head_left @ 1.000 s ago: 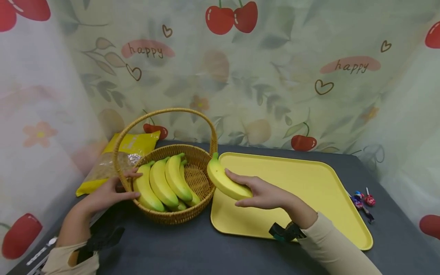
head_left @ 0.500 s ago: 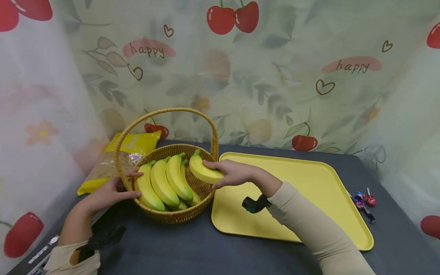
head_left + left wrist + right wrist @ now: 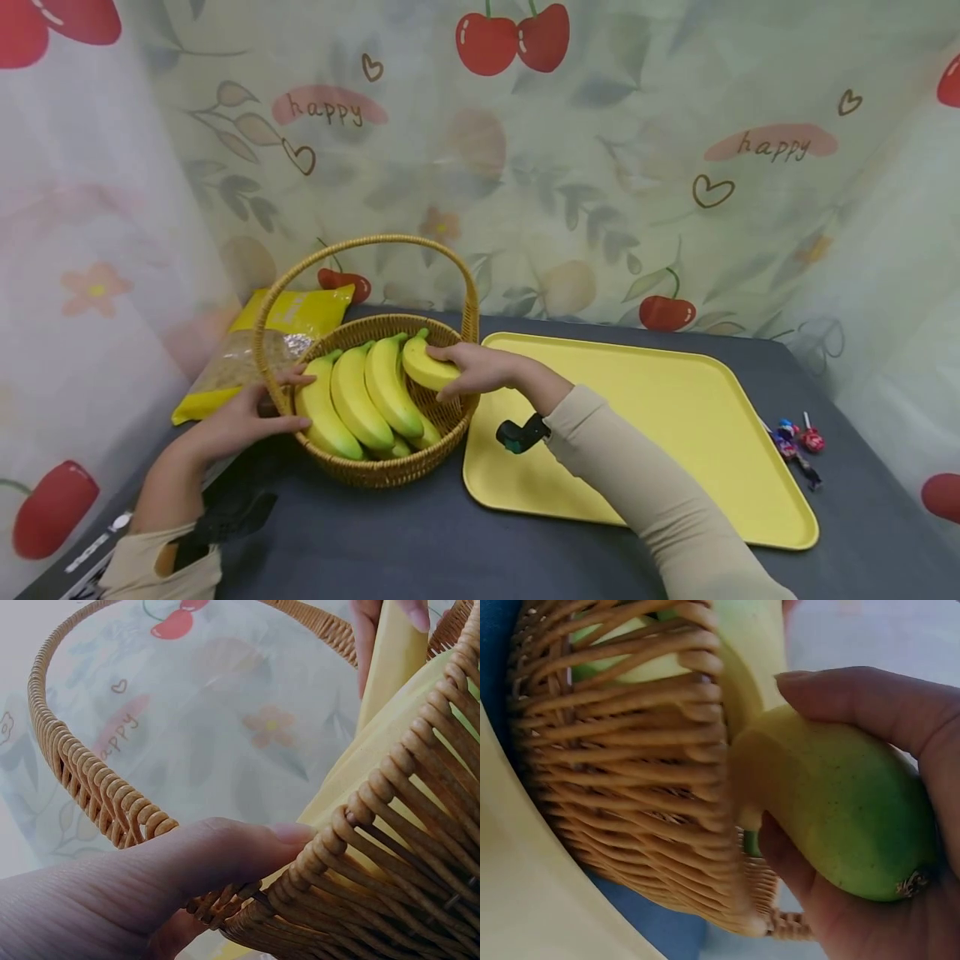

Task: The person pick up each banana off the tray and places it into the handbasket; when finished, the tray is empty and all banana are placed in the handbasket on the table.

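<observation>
My right hand (image 3: 483, 371) grips a yellow banana (image 3: 426, 367) by its lower end, over the right side of the wicker basket (image 3: 360, 475). In the right wrist view the green tip of that banana (image 3: 855, 802) shows between thumb and fingers, just past the basket's rim. Several other bananas (image 3: 356, 400) lie side by side in the basket, stems to the back. On the left rim my left hand (image 3: 247, 417) holds the basket, its thumb (image 3: 247, 844) lying over the woven edge in the left wrist view; its other fingers are mostly hidden there.
A yellow tray (image 3: 637, 417) lies right of the basket, under my right forearm. Behind the basket on the left is a yellow bag (image 3: 307, 308). Several wrapped lollipops (image 3: 795, 442) lie beyond the tray's right edge. The basket's tall handle (image 3: 375, 240) arches over the bananas.
My right hand has carried the banana leftward from over the tray's edge to inside the basket, beside the other bananas. The left hand has stayed on the rim.
</observation>
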A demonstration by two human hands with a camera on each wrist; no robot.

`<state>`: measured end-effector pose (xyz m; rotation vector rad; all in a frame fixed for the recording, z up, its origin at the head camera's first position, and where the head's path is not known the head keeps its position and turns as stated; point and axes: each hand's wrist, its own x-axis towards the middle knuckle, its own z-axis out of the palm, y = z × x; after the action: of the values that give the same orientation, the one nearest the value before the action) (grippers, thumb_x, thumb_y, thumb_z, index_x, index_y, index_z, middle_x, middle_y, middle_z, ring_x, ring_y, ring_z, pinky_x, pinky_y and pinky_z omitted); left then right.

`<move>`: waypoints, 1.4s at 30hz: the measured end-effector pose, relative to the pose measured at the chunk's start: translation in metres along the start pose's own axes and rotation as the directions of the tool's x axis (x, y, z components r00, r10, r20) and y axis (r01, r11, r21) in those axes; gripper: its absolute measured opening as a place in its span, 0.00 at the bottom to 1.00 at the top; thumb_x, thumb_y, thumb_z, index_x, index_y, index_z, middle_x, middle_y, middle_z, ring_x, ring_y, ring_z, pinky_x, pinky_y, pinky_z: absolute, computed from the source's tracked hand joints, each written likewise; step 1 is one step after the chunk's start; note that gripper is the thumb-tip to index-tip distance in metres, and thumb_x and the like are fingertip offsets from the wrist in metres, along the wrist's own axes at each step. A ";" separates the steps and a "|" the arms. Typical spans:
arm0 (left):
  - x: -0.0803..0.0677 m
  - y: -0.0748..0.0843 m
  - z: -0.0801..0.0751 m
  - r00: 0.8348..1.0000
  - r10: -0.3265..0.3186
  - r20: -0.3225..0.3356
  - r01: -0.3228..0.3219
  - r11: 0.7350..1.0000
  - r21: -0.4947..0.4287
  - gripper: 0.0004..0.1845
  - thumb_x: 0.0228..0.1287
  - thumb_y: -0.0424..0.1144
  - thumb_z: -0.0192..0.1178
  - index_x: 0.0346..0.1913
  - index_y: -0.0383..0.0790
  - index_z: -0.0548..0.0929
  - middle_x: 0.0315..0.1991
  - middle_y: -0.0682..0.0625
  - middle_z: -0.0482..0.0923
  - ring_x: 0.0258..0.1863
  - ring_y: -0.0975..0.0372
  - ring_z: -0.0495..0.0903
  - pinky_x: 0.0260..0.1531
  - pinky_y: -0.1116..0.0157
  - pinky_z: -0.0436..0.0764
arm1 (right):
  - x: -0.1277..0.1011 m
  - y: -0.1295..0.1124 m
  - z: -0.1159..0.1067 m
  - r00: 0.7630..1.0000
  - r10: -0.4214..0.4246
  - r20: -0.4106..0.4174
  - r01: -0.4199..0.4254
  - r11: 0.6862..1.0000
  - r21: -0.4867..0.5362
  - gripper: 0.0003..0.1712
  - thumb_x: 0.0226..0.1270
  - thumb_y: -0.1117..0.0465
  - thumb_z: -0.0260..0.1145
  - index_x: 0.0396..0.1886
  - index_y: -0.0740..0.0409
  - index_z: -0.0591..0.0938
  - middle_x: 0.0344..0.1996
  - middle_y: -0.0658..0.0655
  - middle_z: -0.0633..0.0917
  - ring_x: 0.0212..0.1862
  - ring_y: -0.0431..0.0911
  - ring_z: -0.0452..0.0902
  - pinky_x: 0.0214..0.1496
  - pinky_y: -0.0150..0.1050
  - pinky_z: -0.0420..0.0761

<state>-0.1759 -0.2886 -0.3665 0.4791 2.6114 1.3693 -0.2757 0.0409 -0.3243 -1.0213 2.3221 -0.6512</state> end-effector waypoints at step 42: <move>0.000 0.003 -0.001 1.000 -0.008 -0.011 0.008 0.999 0.034 0.33 0.62 0.41 0.60 0.68 0.35 0.62 0.71 0.29 0.46 0.66 0.39 0.55 0.50 0.65 0.73 | 0.024 -0.025 0.011 0.977 0.135 0.162 -0.142 0.989 0.032 0.14 0.70 0.65 0.52 0.53 0.64 0.67 0.48 0.58 0.69 0.46 0.46 0.66 0.43 0.34 0.65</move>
<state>-0.1753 -0.2883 -0.3634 0.4665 2.6458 1.3306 -0.2702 0.0049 -0.3235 -0.8510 2.2060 -0.5417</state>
